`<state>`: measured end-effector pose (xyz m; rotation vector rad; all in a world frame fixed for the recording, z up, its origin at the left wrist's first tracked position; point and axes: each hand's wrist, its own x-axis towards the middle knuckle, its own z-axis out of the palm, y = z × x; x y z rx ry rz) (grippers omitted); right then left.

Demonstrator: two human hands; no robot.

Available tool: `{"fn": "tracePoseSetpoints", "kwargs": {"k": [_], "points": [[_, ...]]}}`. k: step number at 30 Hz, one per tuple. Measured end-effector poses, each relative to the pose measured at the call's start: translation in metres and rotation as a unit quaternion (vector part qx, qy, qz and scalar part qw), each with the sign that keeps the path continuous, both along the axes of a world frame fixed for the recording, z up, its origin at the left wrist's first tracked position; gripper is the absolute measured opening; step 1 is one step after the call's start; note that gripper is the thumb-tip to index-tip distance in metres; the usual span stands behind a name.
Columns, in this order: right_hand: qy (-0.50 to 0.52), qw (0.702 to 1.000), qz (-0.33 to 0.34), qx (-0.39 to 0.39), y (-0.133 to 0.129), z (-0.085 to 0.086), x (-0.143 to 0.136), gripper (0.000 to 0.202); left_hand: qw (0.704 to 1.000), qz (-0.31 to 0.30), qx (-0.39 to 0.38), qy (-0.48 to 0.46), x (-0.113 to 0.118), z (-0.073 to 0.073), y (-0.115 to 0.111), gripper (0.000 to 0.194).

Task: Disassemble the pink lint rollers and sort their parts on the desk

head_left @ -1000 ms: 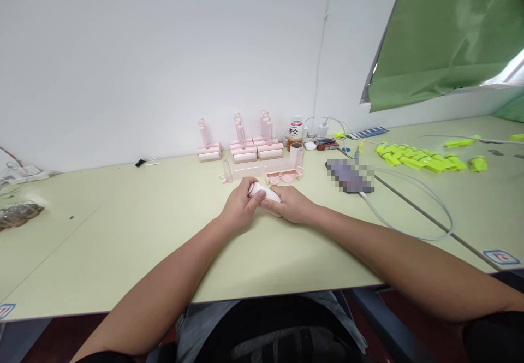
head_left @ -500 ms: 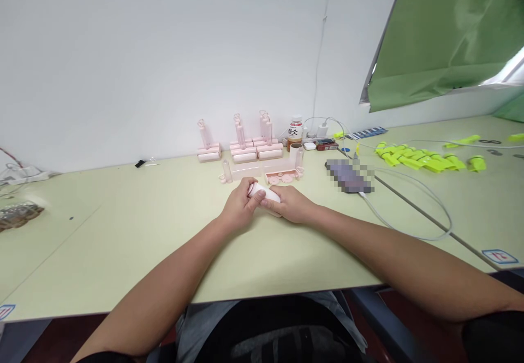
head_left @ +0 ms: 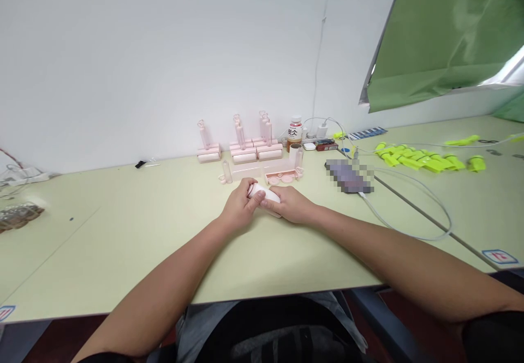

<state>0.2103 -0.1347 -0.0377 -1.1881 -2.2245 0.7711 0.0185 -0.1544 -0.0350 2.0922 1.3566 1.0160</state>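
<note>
A white roller with a pale pink part is held between both hands above the table, tilted down to the right. My left hand is closed round its left end, thumb on top. Closed on its right part is my right hand, the two thumbs close together. Just behind the hands lie a clear pink case, a pink tray with round shapes and an upright white roll.
Pink roller sets stand along the wall beside a bottle. A phone with a looped white cable lies to the right, yellow pieces beyond it. At far left is a plastic-wrapped bundle.
</note>
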Motion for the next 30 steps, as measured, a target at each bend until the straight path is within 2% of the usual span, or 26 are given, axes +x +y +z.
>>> {"fn": "tracePoseSetpoints", "kwargs": {"k": [30], "points": [[-0.003, 1.0, -0.002, 0.002, 0.0012, -0.0001, -0.0002, 0.048, 1.0, 0.005, -0.002, 0.002, 0.0006, 0.0016, -0.001, 0.044]]}}
